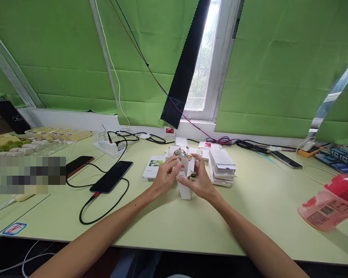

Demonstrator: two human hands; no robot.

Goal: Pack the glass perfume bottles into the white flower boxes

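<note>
Forearms [118,226] [246,226]; hands [166,175] [202,181] partly hiding carton [185,192]; box stack [222,162] beside

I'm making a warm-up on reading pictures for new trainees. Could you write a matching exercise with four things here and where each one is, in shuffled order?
Things
1. open white carton
2. pink-and-red container
3. pile of cartons
4. white power strip

Places
A. just right of the right hand
B. well to the left of the left hand
C. between the two hands
D. at the right edge of the picture

Right pairs: 1-C, 2-D, 3-A, 4-B
</note>
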